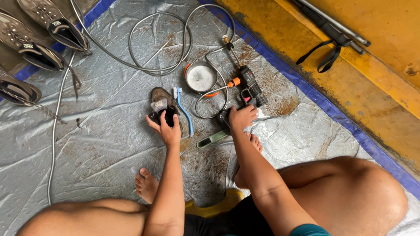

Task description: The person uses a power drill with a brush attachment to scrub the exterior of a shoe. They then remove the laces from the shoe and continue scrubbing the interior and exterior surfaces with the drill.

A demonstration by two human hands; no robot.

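Two hands busy: left hand [166, 128] grips shoe [162, 107], right hand [242, 118] on spray gun [250, 89].

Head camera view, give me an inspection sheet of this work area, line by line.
Surface: wrinkled grey tarp, blue-edged, rust-stained.
Job's things: dark shoe; spray gun.
Clutter: blue toothbrush, green brush, round bowl, three shoes at top left.
Grips: left hand on the shoe; right hand on the spray gun's handle.
Cables: grey hose looped across the tarp.
Surroundings: yellow floor, black strap.

Muddy dark shoe [162, 106] upright on tarp, black spray gun [250, 89] – flat
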